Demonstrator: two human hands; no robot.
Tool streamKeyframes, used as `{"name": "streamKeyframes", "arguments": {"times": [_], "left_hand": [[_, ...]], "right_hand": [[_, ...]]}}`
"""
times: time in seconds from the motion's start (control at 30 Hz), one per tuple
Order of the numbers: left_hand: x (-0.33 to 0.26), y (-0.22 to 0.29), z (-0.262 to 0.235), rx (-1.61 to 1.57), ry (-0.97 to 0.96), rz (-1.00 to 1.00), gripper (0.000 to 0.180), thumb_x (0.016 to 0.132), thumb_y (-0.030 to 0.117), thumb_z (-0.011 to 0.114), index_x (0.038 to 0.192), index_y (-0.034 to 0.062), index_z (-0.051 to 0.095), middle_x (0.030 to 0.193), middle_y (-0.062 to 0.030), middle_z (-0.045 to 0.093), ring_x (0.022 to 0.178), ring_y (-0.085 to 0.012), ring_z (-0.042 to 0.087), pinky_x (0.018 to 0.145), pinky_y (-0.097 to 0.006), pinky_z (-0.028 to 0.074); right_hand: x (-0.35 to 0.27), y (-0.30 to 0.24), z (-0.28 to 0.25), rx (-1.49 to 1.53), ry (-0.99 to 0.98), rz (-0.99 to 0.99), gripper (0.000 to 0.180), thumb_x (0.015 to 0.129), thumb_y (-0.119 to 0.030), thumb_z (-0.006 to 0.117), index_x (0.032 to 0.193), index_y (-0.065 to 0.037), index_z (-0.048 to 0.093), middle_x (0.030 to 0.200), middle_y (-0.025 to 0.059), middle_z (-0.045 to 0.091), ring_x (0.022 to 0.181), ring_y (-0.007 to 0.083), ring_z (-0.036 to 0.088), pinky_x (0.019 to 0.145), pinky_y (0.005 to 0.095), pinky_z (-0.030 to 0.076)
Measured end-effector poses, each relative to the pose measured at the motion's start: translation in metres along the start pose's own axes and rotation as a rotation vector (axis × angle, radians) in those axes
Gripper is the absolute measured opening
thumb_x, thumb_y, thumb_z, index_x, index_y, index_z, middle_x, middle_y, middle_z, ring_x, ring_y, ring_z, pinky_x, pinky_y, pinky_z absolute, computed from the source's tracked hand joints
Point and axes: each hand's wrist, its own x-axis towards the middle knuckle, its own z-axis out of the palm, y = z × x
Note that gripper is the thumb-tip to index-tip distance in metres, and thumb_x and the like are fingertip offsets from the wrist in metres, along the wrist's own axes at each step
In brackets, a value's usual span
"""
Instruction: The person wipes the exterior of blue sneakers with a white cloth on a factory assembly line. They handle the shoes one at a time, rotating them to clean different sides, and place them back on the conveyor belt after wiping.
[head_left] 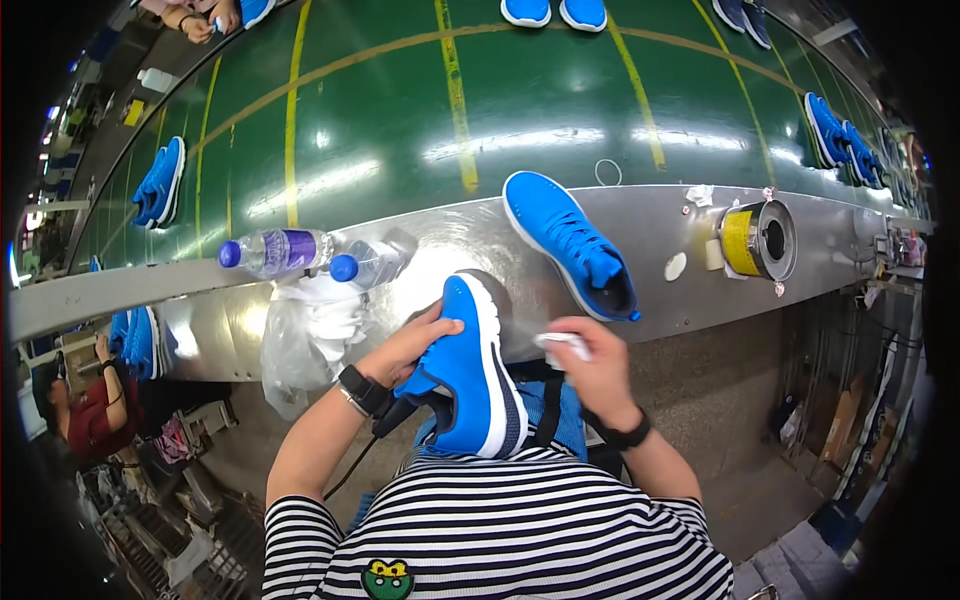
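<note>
My left hand (412,342) is closed around a blue sneaker (461,370) with a white sole, held tilted in front of my chest with its toe pointing away from me. In my right hand (598,368), fingers pinched together, is a small crumpled white cloth or tissue (565,344). It is slightly blurred and hangs just right of the held sneaker, apart from it. A second blue sneaker (560,228) rests on the metal ledge (440,245) ahead, its heel toward me and its toe reaching the green belt.
Two clear bottles (283,252) with blue caps lie left on the ledge, above a plastic bag of white material (318,325). A round tin (760,240) with a yellow label stands right. The green conveyor (380,120) carries more sneakers (162,183). Other people work at left.
</note>
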Motion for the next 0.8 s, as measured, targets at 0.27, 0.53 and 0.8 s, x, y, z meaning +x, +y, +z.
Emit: {"name": "streamKeyframes", "arguments": {"times": [0.27,0.53,0.8], "left_hand": [[0.001,-0.002,-0.003,0.087,-0.003,0.004,0.066,0.086,0.015,0.058,0.142,0.0054,0.023,0.117,-0.0118,0.053,0.097,-0.0164,0.058,0.079,-0.029,0.052],[0.005,-0.008,-0.009,0.136,0.029,-0.039,0.07,0.086,0.014,0.057,0.144,0.0074,0.019,0.12,-0.0111,0.051,0.1,-0.0164,0.057,0.081,-0.029,0.051],[0.009,-0.013,-0.014,0.154,0.05,-0.043,0.071,0.086,0.014,0.058,0.145,0.008,0.018,0.12,-0.0122,0.051,0.1,-0.0172,0.057,0.08,-0.03,0.052]], "right_hand": [[0.042,0.047,0.063,-0.375,-0.09,-0.232,0.014,0.075,-0.01,0.067,0.088,-0.003,0.066,0.081,0.012,0.06,0.077,0.0248,0.061,0.07,0.0311,0.046],[0.039,0.053,0.063,-0.423,-0.044,-0.272,0.01,0.076,-0.01,0.063,0.084,-0.004,0.065,0.076,0.0123,0.055,0.073,0.0286,0.057,0.066,0.0345,0.044],[0.042,0.047,0.066,-0.439,-0.095,-0.22,0.01,0.076,-0.011,0.064,0.084,-0.004,0.065,0.077,0.0126,0.056,0.074,0.0281,0.058,0.066,0.0344,0.045]]}}
